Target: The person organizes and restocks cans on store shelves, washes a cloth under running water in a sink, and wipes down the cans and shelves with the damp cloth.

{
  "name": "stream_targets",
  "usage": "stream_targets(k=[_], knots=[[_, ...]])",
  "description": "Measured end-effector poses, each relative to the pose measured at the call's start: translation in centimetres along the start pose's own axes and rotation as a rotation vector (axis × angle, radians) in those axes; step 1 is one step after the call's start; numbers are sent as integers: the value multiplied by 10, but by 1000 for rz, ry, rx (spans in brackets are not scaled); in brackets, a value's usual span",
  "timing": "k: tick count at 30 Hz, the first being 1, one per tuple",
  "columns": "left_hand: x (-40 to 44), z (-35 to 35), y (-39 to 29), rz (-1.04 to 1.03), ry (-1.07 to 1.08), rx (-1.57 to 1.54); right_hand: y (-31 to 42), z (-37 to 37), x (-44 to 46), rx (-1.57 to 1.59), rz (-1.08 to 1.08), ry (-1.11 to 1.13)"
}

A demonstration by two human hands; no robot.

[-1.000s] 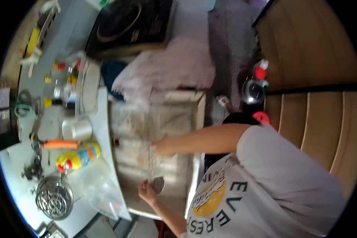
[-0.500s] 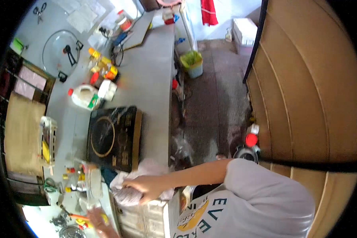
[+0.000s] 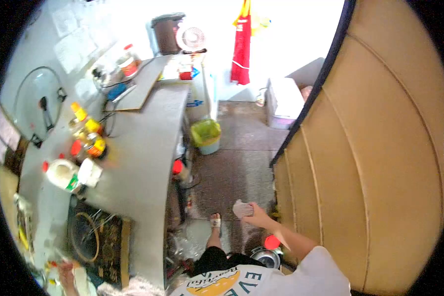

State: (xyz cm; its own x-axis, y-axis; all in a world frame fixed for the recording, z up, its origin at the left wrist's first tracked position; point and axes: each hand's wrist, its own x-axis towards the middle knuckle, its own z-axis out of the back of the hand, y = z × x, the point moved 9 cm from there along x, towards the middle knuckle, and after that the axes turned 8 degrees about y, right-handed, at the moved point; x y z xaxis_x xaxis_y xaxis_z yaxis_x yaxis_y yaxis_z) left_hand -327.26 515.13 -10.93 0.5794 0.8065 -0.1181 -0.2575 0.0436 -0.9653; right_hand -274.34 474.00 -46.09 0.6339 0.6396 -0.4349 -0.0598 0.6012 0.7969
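My right hand (image 3: pixel 255 216) is out over the floor on the right, its fingers closed round a small bunched greyish-pink cloth (image 3: pixel 242 209). My left hand (image 3: pixel 67 277) shows at the lower left edge, over the counter beside the induction cooker (image 3: pixel 101 241). Blur hides how its fingers lie. Another pale crumpled cloth (image 3: pixel 133 287) lies at the bottom of the view, below the cooker and apart from both hands.
Bottles (image 3: pixel 91 133) and a white jug (image 3: pixel 63 173) stand on the grey counter (image 3: pixel 138 163). A lined bin (image 3: pixel 207 140) is on the floor past the counter. Near my right arm are a red-lidded container (image 3: pixel 272 241), a metal pot (image 3: pixel 266 257) and brown panelling (image 3: pixel 370 148).
My right hand has left the cloth by the cooker and swung right over the floor with a bunched cloth in it. The view has turned, bringing the fan and far wall into sight.
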Motion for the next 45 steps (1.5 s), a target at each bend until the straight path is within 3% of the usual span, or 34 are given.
stream_targets(k=[2, 3, 4, 7, 8, 9, 10, 11, 12, 13, 16, 18, 20, 22, 24, 25, 27, 29, 31, 33, 35, 38, 43, 45], knots=[[70, -30, 28, -27, 289, -131, 14, 26, 14, 38, -5, 22], [117, 13, 73, 350, -156, 279, 29, 37, 25, 92, 20, 50], [151, 2, 97, 352, -120, 272, 37, 48, 29, 157, 10, 86], [232, -122, 8, -239, -213, 449, -4, 84, 54, 156, -119, -74], [259, -152, 7, -161, -160, 438, 21, 109, 44, 16, -241, -178], [286, -192, -2, -244, -151, 592, 30, 125, 45, 170, -247, -217], [303, -246, -32, -604, -157, 786, 30, 137, 46, 338, -249, -251], [333, -274, -22, -555, -116, 663, 13, 147, 58, 458, -158, -261], [367, -308, -12, -379, 4, 573, 1, 149, 75, 580, -64, -283], [395, -346, -14, -421, 87, 501, 11, 153, 89, 632, -66, -320], [450, -486, -26, -429, 349, 144, 40, 212, 116, 322, -214, -314], [460, -601, -42, -435, 580, 129, 29, 232, 166, 314, -186, -324], [450, -707, -72, -702, 766, 335, 33, 256, 222, 305, -96, -272], [443, -798, -82, -644, 941, 574, 45, 288, 267, 340, -52, -263], [443, -866, -89, -812, 1043, 524, 85, 325, 306, 287, -76, -33], [452, -893, -94, -845, 1073, 552, 104, 356, 324, 324, -61, -66], [460, -927, -110, -997, 1042, 531, 132, 383, 351, 273, -65, 169], [487, -959, -115, -730, 1156, 428, 131, 426, 390, 333, -2, 128], [496, -978, -155, -773, 1137, 399, 134, 453, 417, 396, 88, 116], [520, -1002, -169, -838, 1118, 374, 151, 468, 442, 830, 207, 242], [547, -1032, -177, -909, 1045, 347, 162, 488, 452, 998, 141, 391], [585, -1087, -184, -967, 1138, 254, 137, 528, 501, 1009, 282, 278], [622, -1208, -217, -950, 1410, 217, 95, 610, 500, 1196, 167, 247], [614, -1257, -246, -1042, 1531, 175, 72, 651, 488, 1261, 245, 53]])
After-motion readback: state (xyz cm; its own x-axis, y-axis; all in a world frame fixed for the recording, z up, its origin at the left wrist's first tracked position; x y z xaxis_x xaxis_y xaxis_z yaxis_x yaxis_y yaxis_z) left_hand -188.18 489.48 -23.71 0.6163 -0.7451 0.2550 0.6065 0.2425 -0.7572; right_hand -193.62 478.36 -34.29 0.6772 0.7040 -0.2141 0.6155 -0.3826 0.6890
